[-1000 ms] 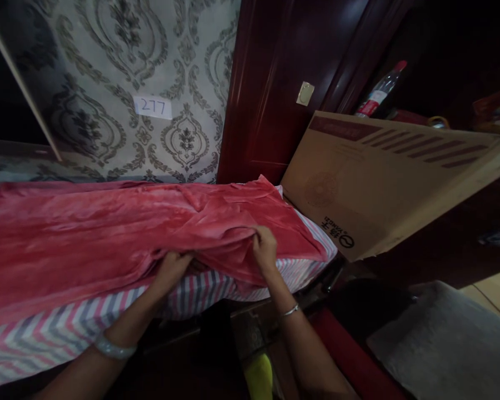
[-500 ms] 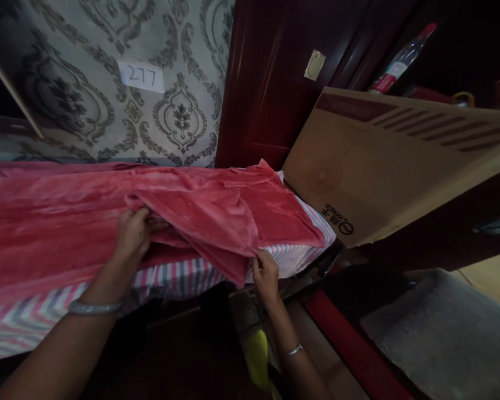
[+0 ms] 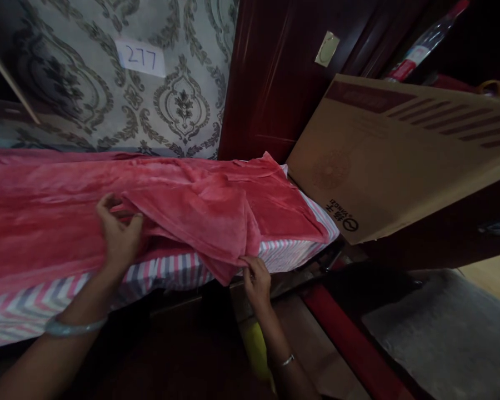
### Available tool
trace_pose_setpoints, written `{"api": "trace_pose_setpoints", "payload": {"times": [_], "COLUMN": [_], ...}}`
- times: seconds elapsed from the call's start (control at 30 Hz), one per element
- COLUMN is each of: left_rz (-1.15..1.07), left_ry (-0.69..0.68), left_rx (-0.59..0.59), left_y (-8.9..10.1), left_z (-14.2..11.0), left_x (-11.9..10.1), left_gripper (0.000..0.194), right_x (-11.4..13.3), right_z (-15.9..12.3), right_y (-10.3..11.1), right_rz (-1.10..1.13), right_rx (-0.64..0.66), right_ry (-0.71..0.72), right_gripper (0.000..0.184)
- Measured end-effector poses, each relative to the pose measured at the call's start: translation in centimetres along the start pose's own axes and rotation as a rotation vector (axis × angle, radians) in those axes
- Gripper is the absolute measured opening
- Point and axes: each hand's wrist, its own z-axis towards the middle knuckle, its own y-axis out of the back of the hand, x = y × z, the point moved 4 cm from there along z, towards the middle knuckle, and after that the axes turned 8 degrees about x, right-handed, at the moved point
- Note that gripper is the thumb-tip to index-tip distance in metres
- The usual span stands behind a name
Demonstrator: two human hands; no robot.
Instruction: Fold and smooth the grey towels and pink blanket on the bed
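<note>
A plush pink-red blanket (image 3: 195, 214) lies over a bed with a striped sheet (image 3: 166, 272). Part of it is folded over into a raised, loose flap whose corner droops past the mattress edge. My left hand (image 3: 120, 233), below a pale bangle, is at the left end of this flap with thumb and forefinger apart; its other fingers are partly hidden near the fabric. At the flap's lower right, my right hand (image 3: 258, 280) pinches the blanket's edge between thumb and fingers.
A large cardboard box (image 3: 400, 161) leans at the right of the bed, with a plastic bottle (image 3: 420, 50) behind it. Dark red cabinet doors (image 3: 270, 78) and a patterned wall (image 3: 183, 105) stand behind. A yellow object (image 3: 256, 350) is below my right arm.
My left hand has let go of the flap's edge and shifted left, its fingers spreading. My right hand keeps its pinch and has moved slightly left. The view has shifted a little.
</note>
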Motion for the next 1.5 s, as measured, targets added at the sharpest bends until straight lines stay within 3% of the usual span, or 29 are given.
{"api": "trace_pose_setpoints", "payload": {"times": [0.07,0.1,0.13,0.2,0.27,0.3,0.4,0.5,0.57,0.7,0.87,1.03,1.17,1.3,1.5], "left_rz": [0.208,0.293,0.346,0.416,0.504,0.553,0.646,0.601,0.474,0.218,0.272,0.322,0.304,0.345,0.393], "left_ry": [-0.235,-0.405,-0.578,-0.836,-0.928,-0.939,-0.966,-0.993,-0.937,-0.721,-0.695,-0.772,-0.729,-0.711,-0.697], "left_rx": [-0.033,0.009,0.156,0.512,0.753,0.807,0.898,0.960,0.959,0.846,0.811,0.777,0.660,0.571,0.559], "left_y": [0.4,-0.1,-1.2,-4.2,-7.2,-8.5,-11.6,-12.9,-13.1,-12.7,-12.9,-12.9,-12.9,-13.2,-14.0], "left_z": [-3.5,-5.5,-7.6,-11.7,-14.6,-15.3,-15.5,-14.2,-12.9,-9.5,-6.4,-5.1,-4.3,-4.1,-4.0], "left_x": [-0.9,-1.4,-1.8,-1.8,-1.1,-0.6,0.2,-0.4,-1.9,-6.3,-10.4,-11.1,-11.5,-11.9,-11.5], "left_gripper": [0.044,0.034,0.025,0.027,0.039,0.043,0.042,0.024,0.016,0.021,0.024,0.026,0.027,0.029,0.030], "right_x": [-0.3,-0.4,-0.4,-0.4,-0.2,-0.1,0.0,0.1,0.2,1.2,3.1,3.9,4.4,4.9,5.6], "right_z": [0.5,0.8,1.1,1.7,2.1,2.2,2.3,3.0,4.2,8.3,12.3,13.1,13.1,13.3,12.6], "right_y": [0.2,0.3,0.4,0.7,1.0,1.1,1.6,2.2,2.7,4.1,5.1,5.5,5.4,5.1,4.3], "right_rz": [0.025,0.035,0.043,0.052,0.050,0.048,0.043,0.079,0.138,0.272,0.552,0.574,0.574,0.576,0.432], "right_rx": [0.002,0.009,0.016,0.023,0.017,0.010,-0.009,-0.026,-0.025,0.042,0.210,0.163,0.079,0.048,0.033], "right_ry": [-0.028,-0.035,-0.037,-0.037,-0.042,-0.048,-0.091,-0.158,-0.199,-0.200,-0.143,-0.130,-0.138,-0.138,-0.061], "right_gripper": [0.033,0.032,0.032,0.031,0.031,0.030,0.027,0.025,0.025,0.025,0.036,0.026,0.021,0.023,0.036]}}
